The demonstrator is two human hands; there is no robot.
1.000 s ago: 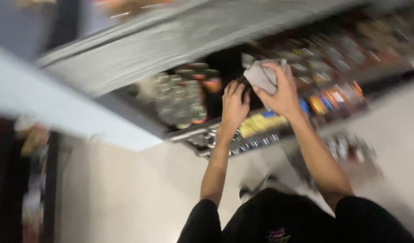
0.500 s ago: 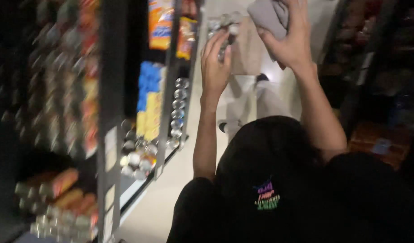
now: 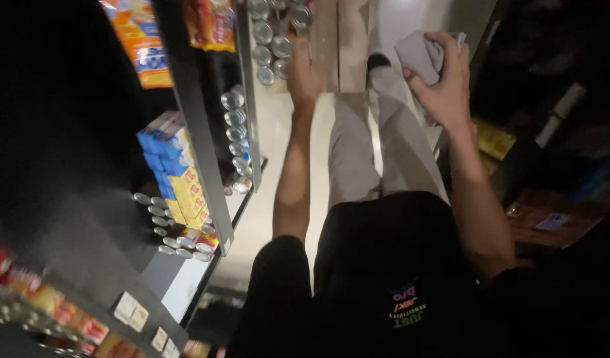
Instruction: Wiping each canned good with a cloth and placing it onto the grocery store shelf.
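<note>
While the camera looked steeply down the person's front, the right hand [image 3: 444, 83] was raised with its fingers curled around a bunched grey cloth [image 3: 418, 56], thumb pressing it from the side, so the cloth sat gathered in the palm rather than hanging loose. That grip looked suited to wiping, with a pad of fabric bulging past the fingers. The left hand [image 3: 306, 69] reached out to the cans [image 3: 273, 30] at the end of the shelf [image 3: 197, 132]; its fingers lay close together against or just beside them, but whether they gripped a can could not be told, since blur and the hand's back hid the tips. The cans stood in tight rows with tops showing, and blue and yellow boxes [image 3: 176, 172] were stacked edge-on below, packed the way stock is faced on a store shelf. More small cans [image 3: 176, 235] lined the shelf's lower edge. The pale floor [image 3: 272, 139] ran between the shelves.
</note>
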